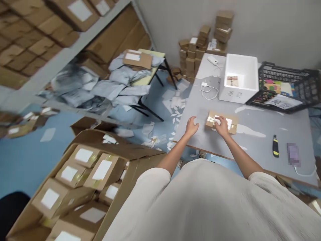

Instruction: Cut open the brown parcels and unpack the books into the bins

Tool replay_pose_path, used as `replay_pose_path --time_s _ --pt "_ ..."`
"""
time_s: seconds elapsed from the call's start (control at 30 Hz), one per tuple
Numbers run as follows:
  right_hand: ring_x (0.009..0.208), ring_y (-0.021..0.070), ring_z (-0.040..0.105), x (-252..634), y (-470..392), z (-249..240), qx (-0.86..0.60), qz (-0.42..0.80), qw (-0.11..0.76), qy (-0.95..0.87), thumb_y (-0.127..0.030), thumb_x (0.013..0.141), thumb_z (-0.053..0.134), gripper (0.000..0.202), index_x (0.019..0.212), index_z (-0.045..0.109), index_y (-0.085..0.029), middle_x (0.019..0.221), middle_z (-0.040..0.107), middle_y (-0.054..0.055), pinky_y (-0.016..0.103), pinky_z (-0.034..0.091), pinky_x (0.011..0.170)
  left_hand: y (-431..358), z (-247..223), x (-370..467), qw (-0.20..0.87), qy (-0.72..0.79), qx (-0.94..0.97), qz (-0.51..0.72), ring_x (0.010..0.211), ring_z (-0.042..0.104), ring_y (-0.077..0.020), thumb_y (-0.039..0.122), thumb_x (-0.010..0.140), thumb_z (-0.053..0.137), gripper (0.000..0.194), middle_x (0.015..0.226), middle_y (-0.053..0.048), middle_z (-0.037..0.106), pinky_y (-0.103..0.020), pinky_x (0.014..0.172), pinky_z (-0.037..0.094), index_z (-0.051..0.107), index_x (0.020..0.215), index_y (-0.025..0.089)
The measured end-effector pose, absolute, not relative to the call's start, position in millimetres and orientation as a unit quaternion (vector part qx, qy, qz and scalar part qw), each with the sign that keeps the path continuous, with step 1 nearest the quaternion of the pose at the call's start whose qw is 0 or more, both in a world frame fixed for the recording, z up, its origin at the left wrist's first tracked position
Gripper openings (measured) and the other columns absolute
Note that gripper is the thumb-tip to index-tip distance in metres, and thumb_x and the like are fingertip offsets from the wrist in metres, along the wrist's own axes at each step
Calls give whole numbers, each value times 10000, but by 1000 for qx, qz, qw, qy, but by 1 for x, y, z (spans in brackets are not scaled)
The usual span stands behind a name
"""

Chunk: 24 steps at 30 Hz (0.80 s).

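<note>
A small brown cardboard box (233, 128) with a white label and shiny tape lies near the front edge of the grey table (200, 134). Over its label is my right hand (221, 126), fingers curled around something small and white that I cannot make out. To the left of the box, my left hand (192, 127) hovers at the table's edge with thumb and fingers apart and nothing between them. A black and yellow cutter (275, 146) rests further right on the table.
Behind the box stand a white foam bin (238, 93) and a black crate (283, 72). A large carton (140, 154) of labelled boxes is at the lower left. Grey bags (105, 87) fill a low shelf; paper scraps litter the floor. A blurred purple object (294, 154) lies right.
</note>
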State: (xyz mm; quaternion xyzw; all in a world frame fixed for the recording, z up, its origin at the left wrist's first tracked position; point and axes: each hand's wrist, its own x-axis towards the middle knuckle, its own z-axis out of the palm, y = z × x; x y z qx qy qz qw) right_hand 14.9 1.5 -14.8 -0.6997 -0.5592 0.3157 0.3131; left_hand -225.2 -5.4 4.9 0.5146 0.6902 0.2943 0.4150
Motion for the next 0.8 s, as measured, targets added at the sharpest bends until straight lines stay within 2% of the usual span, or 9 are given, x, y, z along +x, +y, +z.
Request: replay_pose_path --time_s 0.3,0.57,0.8 --pt "1344 326 638 -186 17 -14 -453 425 254 -741 -325 865 608 325 1128 787 -255 1316 749 122 562 437 1273 -103 14 -387 308 801 356 370 1523 575 -325 131 852 649 562 1552 -125 661 -504 1295 439 667 1401 253" --pt "1262 319 701 -375 -64 -22 -347 501 148 -779 -339 830 628 357 1129 800 -252 1296 771 104 555 538 1168 -235 1 -525 246 835 253 423 1469 612 -305 126 863 635 536 1530 -129 677 -479 1280 457 670 1386 238" --pt "1232 343 735 -496 -136 -32 -291 501 62 -813 -299 817 670 328 1107 817 -250 1268 795 121 555 574 1139 -333 -25 -626 237 854 160 435 1491 603 -314 131 860 623 555 1530 -137 683 -488 1289 449 665 1404 233"
